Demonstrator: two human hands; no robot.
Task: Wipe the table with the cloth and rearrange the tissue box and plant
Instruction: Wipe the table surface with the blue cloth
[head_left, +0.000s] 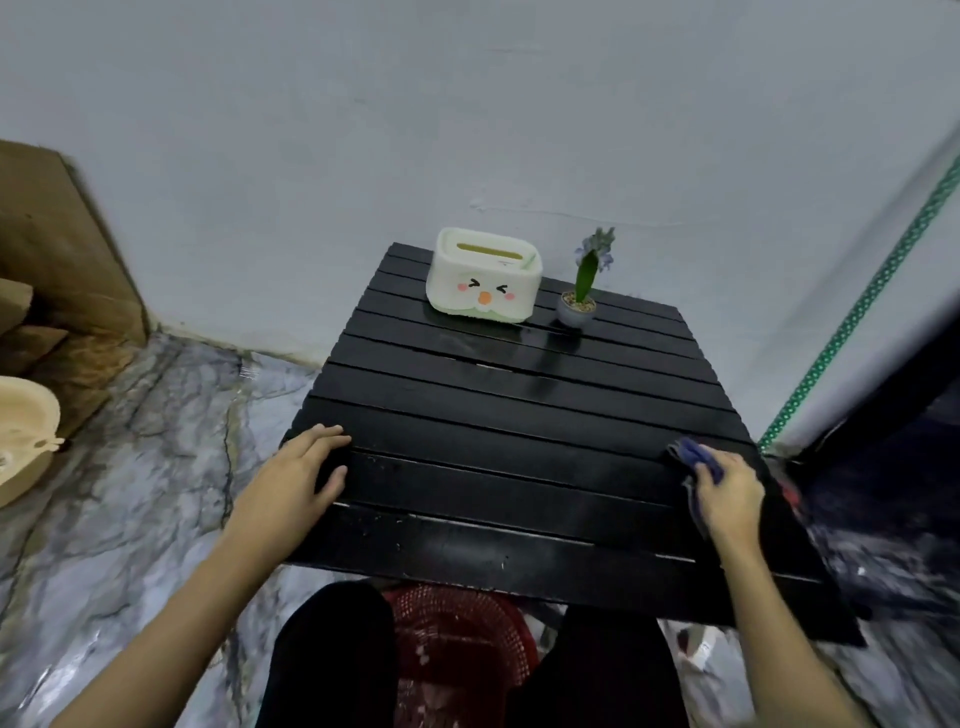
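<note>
A black slatted table (509, 410) stands against the white wall. At its far edge sits a cream tissue box (483, 278) with a cartoon face, and just to its right a small potted plant (581, 296) with a green leaf and purple flowers. My right hand (730, 493) presses a blue-grey cloth (696, 454) flat on the table's near right edge. My left hand (304, 473) lies flat on the near left edge with fingers spread, holding nothing.
A red mesh basket (457, 644) sits under the table between my dark-trousered legs. A cream basin (23, 431) and brown cardboard (57, 249) are at the left on the marbled floor. A dark object with green-patterned trim (852, 312) stands close on the right.
</note>
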